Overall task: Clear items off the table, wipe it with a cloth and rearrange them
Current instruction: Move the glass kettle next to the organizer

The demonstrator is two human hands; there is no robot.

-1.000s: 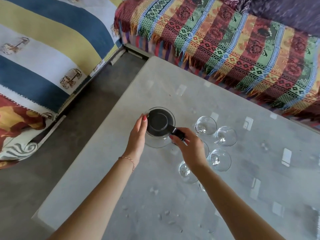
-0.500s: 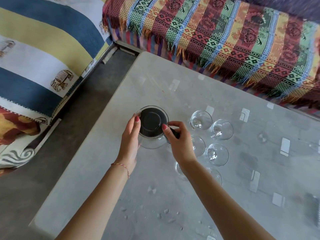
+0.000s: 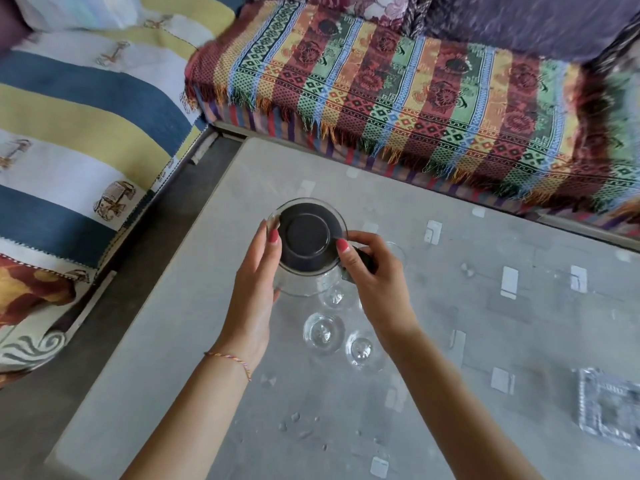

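- Cupping the glass jug (image 3: 304,268) from its left side, the left hand (image 3: 254,292) lies with fingers straight.
- Right hand (image 3: 372,282) grips the jug's black handle, thumb at the black lid (image 3: 306,239).
- Drinking glasses (image 3: 323,332) stand just below both hands on the table (image 3: 485,323).

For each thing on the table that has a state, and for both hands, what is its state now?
glass jug: upright, black lid on, held by both hands.
black lid: closed on the jug.
left hand: fingers straight against the jug's side.
right hand: curled round the jug's handle.
small glasses: upright, look empty.
glass ashtray: on the table, untouched.
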